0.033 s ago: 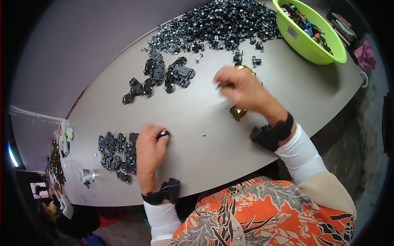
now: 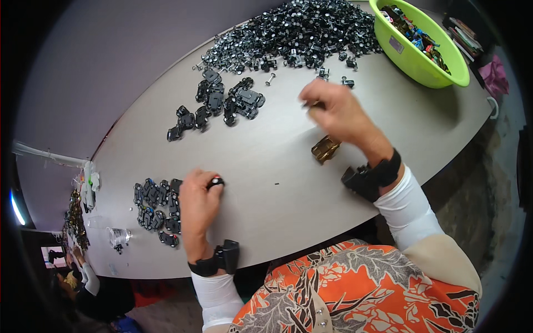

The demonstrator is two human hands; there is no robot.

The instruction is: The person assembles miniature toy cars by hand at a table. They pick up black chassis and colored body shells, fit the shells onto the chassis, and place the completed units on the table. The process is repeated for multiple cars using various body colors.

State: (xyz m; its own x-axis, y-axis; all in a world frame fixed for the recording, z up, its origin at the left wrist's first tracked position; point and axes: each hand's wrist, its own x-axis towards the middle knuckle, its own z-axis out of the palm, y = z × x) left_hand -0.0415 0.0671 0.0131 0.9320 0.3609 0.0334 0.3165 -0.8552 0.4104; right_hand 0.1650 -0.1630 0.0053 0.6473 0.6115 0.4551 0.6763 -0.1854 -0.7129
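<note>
We have our left hand [image 2: 199, 206] low on the grey table [image 2: 277, 166], fingers curled shut around a small black piece with a red tip [image 2: 215, 181] that peeks out at the knuckles; just to its left sits a tidy cluster of dark assembled parts [image 2: 156, 210], touching one another, and that looks to us like the finished lot, modest so far; our right hand [image 2: 336, 114] is up near the middle of the table, fingers bent and pinched on something small and dark [image 2: 308, 104], though we cannot tell what it is; just below that hand lies a brass-coloured piece [image 2: 325, 149], apart from the fingers; further up we see a loose group of larger black parts [image 2: 222, 102], and beyond it a big heap of small shiny black pieces [image 2: 294, 30], which we judge to be most of the work left; a lime-green basin [image 2: 427, 69] of mixed coloured bits stands at the far right, well apart from both hands.
</note>
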